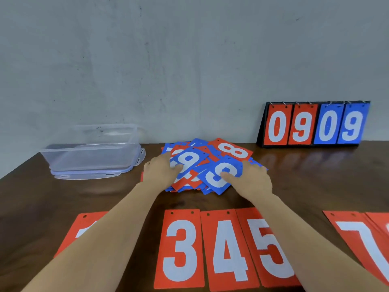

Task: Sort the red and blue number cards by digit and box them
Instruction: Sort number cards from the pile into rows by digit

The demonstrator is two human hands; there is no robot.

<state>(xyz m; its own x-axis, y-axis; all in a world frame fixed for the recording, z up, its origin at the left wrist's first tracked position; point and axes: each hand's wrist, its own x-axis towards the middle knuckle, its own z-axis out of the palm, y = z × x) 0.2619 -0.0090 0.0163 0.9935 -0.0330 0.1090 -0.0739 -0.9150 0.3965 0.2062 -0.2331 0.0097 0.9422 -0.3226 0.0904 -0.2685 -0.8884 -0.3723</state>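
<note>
A loose pile of red and blue number cards lies mid-table, with a red 8 card on top at the back. My left hand is at the pile's left side, its thumb on a tilted blue card. At the pile's right side my right hand pinches another blue card, thumb on its white digit. Along the near edge lie red cards face up: a 1 partly under my left arm, a 3, a 4, a 5 and a 7.
A clear plastic box stands on its lid at the back left. A flip scoreboard showing 0909 leans by the grey wall at the back right. Another red card shows at the right edge, overlapped by the 7.
</note>
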